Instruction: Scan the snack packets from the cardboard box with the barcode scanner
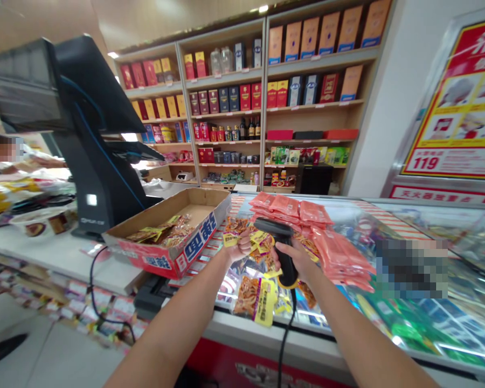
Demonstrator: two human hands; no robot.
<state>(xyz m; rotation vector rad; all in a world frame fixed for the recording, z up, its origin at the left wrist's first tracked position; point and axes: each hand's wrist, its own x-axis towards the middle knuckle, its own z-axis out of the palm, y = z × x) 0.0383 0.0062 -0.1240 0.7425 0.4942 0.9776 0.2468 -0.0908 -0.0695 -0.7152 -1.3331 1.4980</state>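
Observation:
My right hand [297,257] is closed around the grip of a black barcode scanner [278,237], its head pointing left and its cable hanging down toward the counter edge. My left hand [239,247] pinches a small yellow-and-orange snack packet [254,241] right in front of the scanner head. More of the same snack packets [255,299] lie on the glass freezer lid [392,226] below both hands.
An open cardboard tray [178,231] with several snack packets sits to the left. Pink packets [331,242] are stacked on the lid to the right. A black checkout terminal [84,134] stands at far left. Shelves of boxed goods [246,97] line the back wall. A person is at the left edge.

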